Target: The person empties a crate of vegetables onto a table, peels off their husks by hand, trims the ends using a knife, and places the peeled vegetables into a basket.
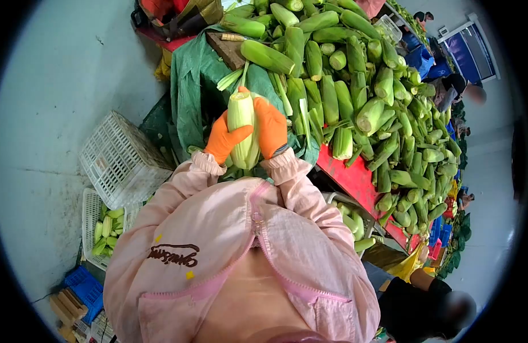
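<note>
Where the green sheet (189,86) is hanging in folds over the near end of the work surface, the working space is narrowing between several edges. Ahead and to the right, the pile of green corn (329,103) is forming a dense boundary. Below it, the red tabletop (347,174) is exposing a slanting strip along its near edge, to the right of the right sleeve (298,183). A wooden board (226,50) is bounding the space directly ahead. To the left, a tilted white crate (124,160) is standing near the left sleeve (181,180), with a lower crate (88,220) (holding pale green ears) partly behind it. Beyond both, the grey floor (52,108) is extending, giving the widest room on that side.

The pale ear of corn (240,123) is lying lengthwise between the left hand (221,140) and the right hand (271,128), its cut end facing away from the body. Both orange-gloved hands are closing around it, opened only to about its width. The left thumb is crossing its front face; the right hand is wrapping its right side. The remaining fingers are mostly hiding behind the ear, so their exact placement is not showing. Loose husk strips (229,80) are lying just beyond the cut end.
</note>
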### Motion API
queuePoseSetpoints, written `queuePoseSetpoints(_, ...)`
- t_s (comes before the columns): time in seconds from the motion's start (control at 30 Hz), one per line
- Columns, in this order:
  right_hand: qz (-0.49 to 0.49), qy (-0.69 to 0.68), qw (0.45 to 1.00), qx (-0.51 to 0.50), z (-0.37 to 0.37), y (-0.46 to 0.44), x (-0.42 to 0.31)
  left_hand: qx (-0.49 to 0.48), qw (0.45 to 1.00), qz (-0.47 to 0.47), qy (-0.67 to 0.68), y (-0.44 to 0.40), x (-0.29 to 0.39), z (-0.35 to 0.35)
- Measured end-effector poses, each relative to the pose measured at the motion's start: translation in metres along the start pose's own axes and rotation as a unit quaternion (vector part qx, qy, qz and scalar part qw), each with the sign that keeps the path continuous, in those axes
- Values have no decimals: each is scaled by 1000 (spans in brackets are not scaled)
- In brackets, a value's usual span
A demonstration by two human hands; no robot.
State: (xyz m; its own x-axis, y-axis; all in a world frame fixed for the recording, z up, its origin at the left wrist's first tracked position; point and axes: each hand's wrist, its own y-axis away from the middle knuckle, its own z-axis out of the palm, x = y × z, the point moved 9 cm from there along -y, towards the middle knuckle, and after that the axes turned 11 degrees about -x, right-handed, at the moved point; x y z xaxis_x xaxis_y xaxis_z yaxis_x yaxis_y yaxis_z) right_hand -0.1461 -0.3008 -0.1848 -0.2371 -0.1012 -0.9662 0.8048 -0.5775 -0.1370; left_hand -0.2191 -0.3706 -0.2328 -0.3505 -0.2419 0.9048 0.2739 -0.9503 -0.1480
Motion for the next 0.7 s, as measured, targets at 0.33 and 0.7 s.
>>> queuePoseSetpoints(0.33,24,-232,960,157,-30,19,25,39,995,47,-78,-7,23,18)
queuePoseSetpoints(0.7,-50,-426,898,97,-55,32,29,119,944,-22,306,-31,-54,-49)
